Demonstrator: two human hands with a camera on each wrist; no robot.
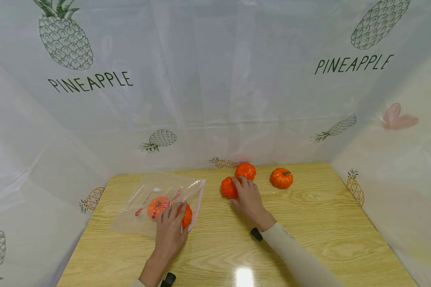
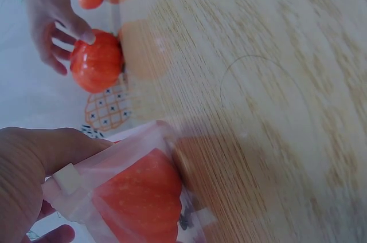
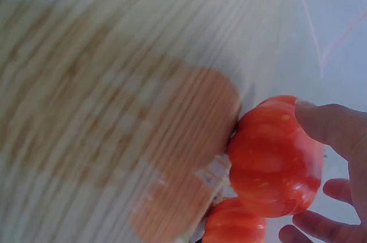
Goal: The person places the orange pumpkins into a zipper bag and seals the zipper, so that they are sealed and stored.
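Observation:
A clear zip bag [image 1: 133, 217] with pink print and a pink-edged mouth lies on the left of the table. One small orange pumpkin [image 1: 157, 206] shows through its plastic, and a second pumpkin [image 1: 188, 217] is just inside the mouth. My left hand [image 1: 170, 233] grips the bag by the mouth, thumb along the edge in the left wrist view. With thumb and fingers around it, my right hand [image 1: 250, 200] holds another orange pumpkin [image 3: 275, 154] near the back of the table. Part of that pumpkin is hidden behind the fingers in the head view.
Behind the right hand is one more pumpkin [image 1: 246, 170], close to the back wall. Another with a green stem [image 1: 281, 178] stands farther right. White sheeting [image 1: 215, 95] printed with pineapples encloses the wooden table [image 1: 309, 227] at the back and both sides.

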